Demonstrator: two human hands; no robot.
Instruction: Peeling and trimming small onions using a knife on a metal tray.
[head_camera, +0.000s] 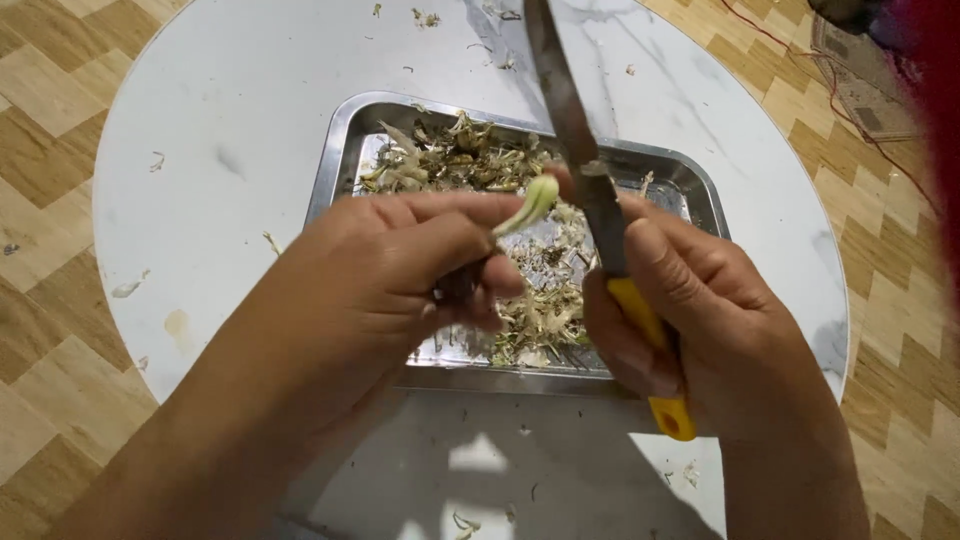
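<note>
One knife (578, 140), one pale green stalk piece (531, 203) and one metal tray (335, 165) of trimmings (460, 155) show, the tray lying just beneath and beyond both hands on one round white table (230, 110). The left hand (400, 265) is curled narrow, pinching the stalk piece at its fingertips. The right hand (690, 310) is clenched around the knife's yellow handle (655, 345), blade pointing up and away, just beside the stalk piece.

head cam | looks steeply down, close above round table (250, 110) | single view, nothing shared
</note>
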